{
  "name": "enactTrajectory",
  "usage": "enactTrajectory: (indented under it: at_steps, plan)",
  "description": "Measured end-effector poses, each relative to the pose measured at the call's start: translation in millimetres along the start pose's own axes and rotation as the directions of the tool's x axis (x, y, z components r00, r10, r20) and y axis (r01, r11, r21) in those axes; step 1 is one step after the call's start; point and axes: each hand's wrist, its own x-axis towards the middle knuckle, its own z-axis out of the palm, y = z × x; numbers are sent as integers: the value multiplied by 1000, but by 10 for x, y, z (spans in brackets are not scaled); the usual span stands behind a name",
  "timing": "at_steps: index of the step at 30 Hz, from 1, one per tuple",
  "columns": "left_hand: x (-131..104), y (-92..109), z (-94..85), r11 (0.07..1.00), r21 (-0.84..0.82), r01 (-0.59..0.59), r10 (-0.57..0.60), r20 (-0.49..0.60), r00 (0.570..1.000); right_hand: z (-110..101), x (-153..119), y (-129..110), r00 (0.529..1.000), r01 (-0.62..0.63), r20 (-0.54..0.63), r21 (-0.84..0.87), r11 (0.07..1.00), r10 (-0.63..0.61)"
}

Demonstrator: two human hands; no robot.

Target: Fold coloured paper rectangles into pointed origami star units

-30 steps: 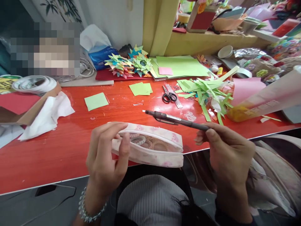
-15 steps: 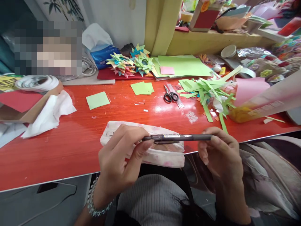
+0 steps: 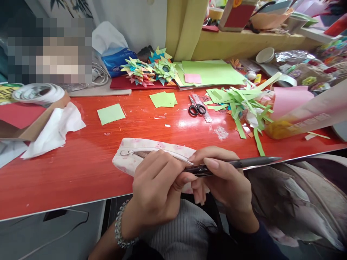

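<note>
Apparently for steadiness, my left hand point(image 3: 156, 189) pinches one end of the pen point(image 3: 252, 162), my right hand point(image 3: 231, 186) its barrel.

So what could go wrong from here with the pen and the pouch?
The pen, held in both the left hand and right hand near the table edge, might drop to the floor if it slips. The unzipped pouch seems to overhang that edge, so a nudge could tip it off.
</note>
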Motion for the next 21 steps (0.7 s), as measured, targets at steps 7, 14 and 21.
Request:
enactTrajectory:
  at_steps: [7, 14, 21]
  plan:
    - [21, 81, 24, 960, -174, 219, -223, -4, 975, 20, -30, 44, 988, 21, -153, -116, 993, -39]
    - [25, 132, 124, 840, -437, 320, -374, -39, 927, 14, -24, 158, 989, 109, -98, -27, 994, -111]
    - [66, 91, 186, 947, -177, 267, -299, -186, 936, 111, 20, 242, 956, 238, -185, 30, 971, -229]
